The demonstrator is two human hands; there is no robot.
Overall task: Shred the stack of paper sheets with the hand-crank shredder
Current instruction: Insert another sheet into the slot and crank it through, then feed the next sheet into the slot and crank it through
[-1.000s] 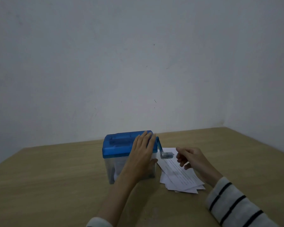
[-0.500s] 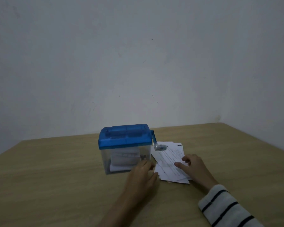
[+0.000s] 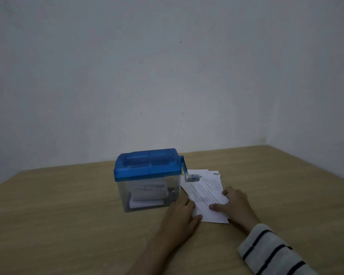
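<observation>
The hand-crank shredder (image 3: 148,175) has a blue lid and a clear bin with white paper inside, and it stands in the middle of the wooden table (image 3: 58,211). Its blue crank (image 3: 188,173) hangs down on the right side, with nothing holding it. A stack of printed white sheets (image 3: 206,192) lies just right of the shredder. My left hand (image 3: 182,215) lies at the stack's near left corner, thumb touching the sheet edge. My right hand (image 3: 234,203) rests flat on the stack's right side, fingers spread.
A plain pale wall runs behind the table, with a corner at the right. The table's right edge slants along the side wall. My striped sleeve (image 3: 270,253) covers the near right part of the table.
My left hand left the shredder lid and came down to the stack's near corner. My right hand dropped from beside the crank onto the sheets.
</observation>
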